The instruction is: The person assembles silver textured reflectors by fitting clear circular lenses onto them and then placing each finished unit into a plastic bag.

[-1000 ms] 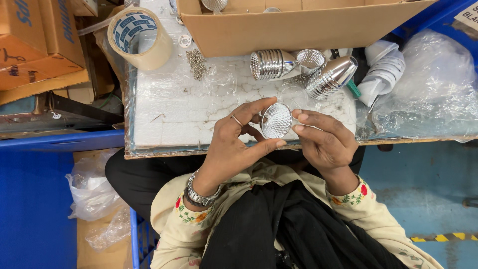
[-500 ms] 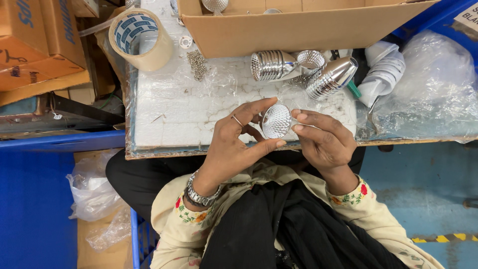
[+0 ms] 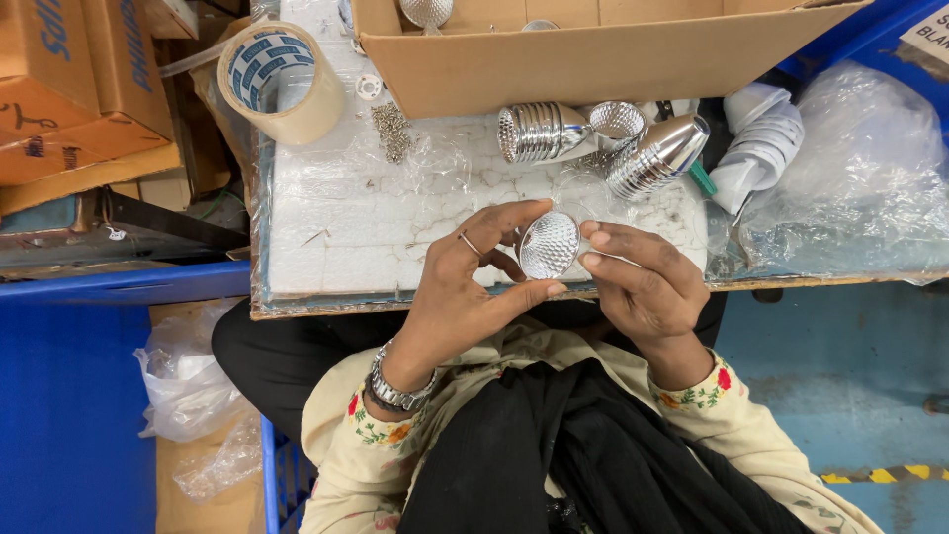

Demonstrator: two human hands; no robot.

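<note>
1. Reflector cup, small, silver and faceted, sits between both hands just above the near edge of the tabletop, its open mouth turned up to the camera.
2. Left hand curls around it: forefinger arched over the top rim, thumb pressed under the bottom rim, so the fingers are closed on the cup. A ring sits on one finger and a metal watch on the wrist.
3. Right hand meets the cup from the other side, its fingertips touching the rim, fingers loosely bent rather than clenched.
4. Behind the hands, toward the far edge, lie ribbed silver lamp housings and another open reflector, close together.
5. A cardboard box stands along the far edge.
6. A roll of tape stands at the far left corner, with a small heap of screws beside it.
7. White plastic parts and a clear plastic bag crowd the right end.
8. The tabletop is white, cracked and covered with clear film.
9. Brown cartons stand to the left; a blue floor lies below.
</note>
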